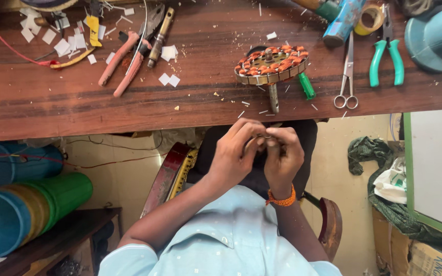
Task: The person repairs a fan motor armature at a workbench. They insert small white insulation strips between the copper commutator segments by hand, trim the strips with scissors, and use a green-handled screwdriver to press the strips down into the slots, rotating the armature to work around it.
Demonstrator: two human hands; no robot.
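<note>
Head view: left hand (pixel 234 153) and right hand (pixel 282 156) pressed together, pinching small metal piece (pixel 263 139) below bench (pixel 78 102) edge. Copper-wound stator (pixel 271 65), scissors (pixel 348 76), green pliers (pixel 386 59) on bench beyond.

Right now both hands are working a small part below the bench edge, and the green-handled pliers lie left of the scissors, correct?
Not quite. In the head view the green-handled pliers lie right of the scissors. The left hand and right hand do meet below the bench edge.

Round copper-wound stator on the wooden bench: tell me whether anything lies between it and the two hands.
Nothing visible does. The round copper-wound stator sits near the bench edge, straight ahead of both hands; only bare wood and small scraps lie between.
</note>
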